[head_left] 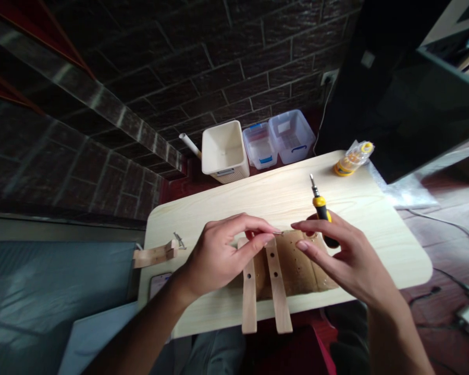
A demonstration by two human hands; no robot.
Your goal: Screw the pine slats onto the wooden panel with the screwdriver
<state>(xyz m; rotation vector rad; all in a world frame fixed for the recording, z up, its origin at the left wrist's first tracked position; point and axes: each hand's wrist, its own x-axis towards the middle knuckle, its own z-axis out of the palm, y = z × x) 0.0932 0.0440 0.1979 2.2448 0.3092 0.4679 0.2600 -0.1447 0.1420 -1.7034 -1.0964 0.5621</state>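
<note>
My left hand is closed in a pinch, thumb against forefinger, on a thin metal screw that points right. My right hand keeps a yellow-and-black screwdriver in its back fingers, blade upward, while its thumb and forefinger are apart near the screw's tip. Below the hands are two pale wooden strips with holes, a left strip and a right strip, sticking out over the table's near edge. Under them lies a brown cardboard-like piece with small holes, partly covered by my right hand.
On the light wooden table, a small wooden piece with metal screws and a phone lie left. A plastic-wrapped yellow container stands at the far right. Beyond are a cream bin and two clear boxes.
</note>
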